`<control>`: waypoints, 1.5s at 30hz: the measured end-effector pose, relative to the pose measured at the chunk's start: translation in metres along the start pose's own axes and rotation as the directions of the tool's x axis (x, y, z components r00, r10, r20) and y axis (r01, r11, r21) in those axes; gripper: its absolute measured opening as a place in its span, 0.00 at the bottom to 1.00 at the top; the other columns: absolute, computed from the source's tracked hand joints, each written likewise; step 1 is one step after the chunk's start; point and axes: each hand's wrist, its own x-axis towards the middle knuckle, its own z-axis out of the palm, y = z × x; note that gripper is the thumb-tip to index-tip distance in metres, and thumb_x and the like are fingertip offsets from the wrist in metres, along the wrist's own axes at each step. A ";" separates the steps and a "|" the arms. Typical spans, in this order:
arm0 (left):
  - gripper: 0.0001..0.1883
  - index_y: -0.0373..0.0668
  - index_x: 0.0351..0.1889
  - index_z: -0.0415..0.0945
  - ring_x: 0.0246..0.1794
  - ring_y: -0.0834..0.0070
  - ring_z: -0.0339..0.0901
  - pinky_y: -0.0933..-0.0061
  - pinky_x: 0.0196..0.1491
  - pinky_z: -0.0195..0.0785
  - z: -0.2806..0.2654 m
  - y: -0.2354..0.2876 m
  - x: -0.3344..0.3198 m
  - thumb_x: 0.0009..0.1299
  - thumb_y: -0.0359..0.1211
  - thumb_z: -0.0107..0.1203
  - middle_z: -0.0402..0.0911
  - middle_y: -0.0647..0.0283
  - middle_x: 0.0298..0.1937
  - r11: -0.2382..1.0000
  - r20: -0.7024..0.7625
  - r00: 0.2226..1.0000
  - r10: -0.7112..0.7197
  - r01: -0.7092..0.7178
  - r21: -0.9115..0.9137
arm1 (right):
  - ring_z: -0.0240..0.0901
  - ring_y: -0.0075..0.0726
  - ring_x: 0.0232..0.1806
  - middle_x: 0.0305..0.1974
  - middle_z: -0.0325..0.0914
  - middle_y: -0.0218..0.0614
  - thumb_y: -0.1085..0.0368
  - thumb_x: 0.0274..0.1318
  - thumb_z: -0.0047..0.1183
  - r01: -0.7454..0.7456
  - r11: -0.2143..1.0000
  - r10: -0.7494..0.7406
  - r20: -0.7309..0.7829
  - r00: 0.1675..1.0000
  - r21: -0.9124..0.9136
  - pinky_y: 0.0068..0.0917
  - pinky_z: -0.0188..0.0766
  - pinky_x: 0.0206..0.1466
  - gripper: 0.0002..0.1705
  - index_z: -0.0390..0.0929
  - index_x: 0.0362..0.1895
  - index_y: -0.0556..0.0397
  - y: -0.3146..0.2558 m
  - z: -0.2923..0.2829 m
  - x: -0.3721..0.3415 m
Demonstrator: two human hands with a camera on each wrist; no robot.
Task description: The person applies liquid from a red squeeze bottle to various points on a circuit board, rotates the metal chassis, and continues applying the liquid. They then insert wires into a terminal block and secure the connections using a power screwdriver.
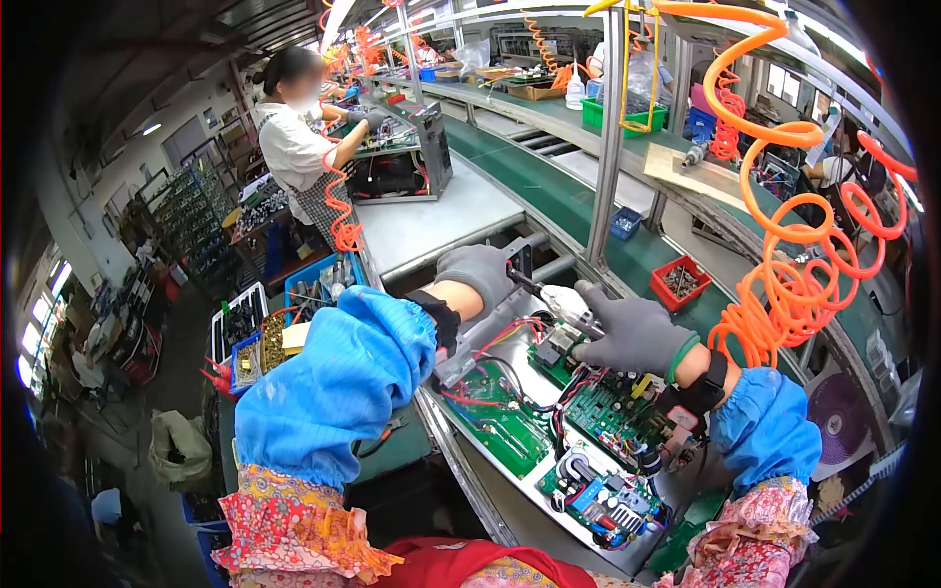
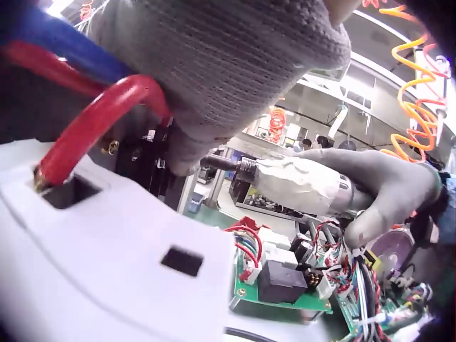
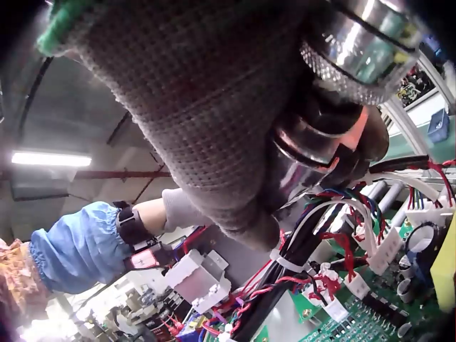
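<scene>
My gloved right hand (image 1: pixel 632 333) grips an air screwdriver (image 2: pixel 299 184) with a white-wrapped body, held nearly level over an open unit. The tool's dark tip points at an upright black panel (image 1: pixel 520 255) at the unit's far end. My gloved left hand (image 1: pixel 477 272) holds that panel, its fingertips right beside the screwdriver tip in the left wrist view; the fingers partly hide the contact. Green circuit boards (image 1: pixel 505 431) and bundled wires (image 3: pixel 306 242) lie in the unit below the hands. A white plastic part (image 2: pixel 114 263) with a red cable fills the left wrist view's foreground.
Orange coiled air hoses (image 1: pixel 784 265) hang at the right. A red bin (image 1: pixel 679 281) stands on the green conveyor beyond the right hand. Blue parts trays (image 1: pixel 312 279) lie at the left. Another person (image 1: pixel 299 147) works at a dark unit farther along the line.
</scene>
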 end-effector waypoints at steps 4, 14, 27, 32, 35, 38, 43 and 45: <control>0.23 0.39 0.43 0.85 0.44 0.54 0.85 0.56 0.47 0.77 0.004 -0.001 0.002 0.65 0.50 0.60 0.86 0.50 0.42 1.000 -0.008 1.000 -0.030 0.030 0.001 | 0.81 0.60 0.43 0.38 0.83 0.54 0.36 0.48 0.57 0.002 1.000 -0.002 -0.019 1.000 0.006 0.45 0.76 0.45 0.56 0.51 0.76 0.46 0.001 0.002 0.004; 0.23 0.38 0.45 0.83 0.44 0.52 0.85 0.55 0.47 0.77 0.012 -0.008 0.010 0.65 0.49 0.60 0.86 0.48 0.42 1.000 -0.032 0.999 -0.025 0.025 0.009 | 0.82 0.61 0.42 0.38 0.83 0.53 0.37 0.51 0.57 -0.003 0.999 0.004 0.017 1.000 -0.033 0.48 0.76 0.45 0.54 0.51 0.76 0.46 -0.006 -0.001 0.011; 0.25 0.39 0.47 0.81 0.46 0.53 0.85 0.56 0.48 0.77 0.008 -0.006 0.005 0.66 0.51 0.59 0.86 0.48 0.43 0.999 -0.001 0.999 -0.040 0.040 0.022 | 0.81 0.61 0.40 0.35 0.82 0.53 0.39 0.51 0.58 0.008 0.998 -0.007 0.015 1.000 -0.060 0.49 0.76 0.44 0.53 0.52 0.75 0.47 -0.012 -0.002 0.011; 0.27 0.34 0.50 0.75 0.48 0.48 0.83 0.54 0.51 0.75 0.018 -0.021 -0.001 0.66 0.50 0.59 0.84 0.44 0.45 0.999 -0.013 1.000 -0.004 0.003 -0.043 | 0.81 0.59 0.43 0.37 0.82 0.52 0.39 0.50 0.58 0.013 1.000 -0.013 0.027 1.000 -0.005 0.49 0.75 0.46 0.53 0.52 0.75 0.46 -0.010 -0.006 0.004; 0.27 0.34 0.51 0.72 0.49 0.46 0.82 0.52 0.52 0.74 0.019 -0.021 -0.002 0.65 0.48 0.59 0.83 0.43 0.45 0.997 0.004 1.000 0.006 -0.006 -0.072 | 0.81 0.59 0.43 0.36 0.82 0.52 0.38 0.50 0.57 0.040 0.999 -0.041 0.006 0.999 0.005 0.49 0.75 0.46 0.53 0.52 0.75 0.46 -0.006 -0.002 0.000; 0.26 0.34 0.50 0.72 0.49 0.46 0.82 0.52 0.53 0.74 0.015 -0.019 -0.007 0.65 0.47 0.59 0.83 0.43 0.46 0.996 0.010 1.000 -0.005 0.005 -0.092 | 0.81 0.60 0.41 0.35 0.82 0.52 0.39 0.50 0.57 0.052 0.998 -0.052 0.004 0.999 -0.020 0.49 0.75 0.45 0.53 0.52 0.75 0.47 -0.009 -0.003 0.001; 0.25 0.34 0.50 0.72 0.49 0.46 0.81 0.51 0.53 0.74 0.015 -0.017 -0.007 0.65 0.47 0.59 0.83 0.43 0.46 0.996 -0.003 1.000 -0.008 0.007 -0.090 | 0.81 0.61 0.38 0.34 0.81 0.54 0.41 0.50 0.58 0.110 0.993 -0.110 -0.014 0.994 -0.040 0.49 0.76 0.43 0.53 0.51 0.75 0.51 -0.007 0.000 0.000; 0.26 0.34 0.50 0.72 0.49 0.46 0.81 0.51 0.53 0.74 0.017 -0.017 -0.007 0.65 0.47 0.59 0.83 0.43 0.45 0.997 -0.015 1.000 -0.007 0.006 -0.080 | 0.81 0.62 0.37 0.33 0.81 0.55 0.42 0.50 0.58 0.125 0.992 -0.126 -0.033 0.991 -0.033 0.49 0.76 0.42 0.53 0.51 0.75 0.52 -0.006 0.002 -0.001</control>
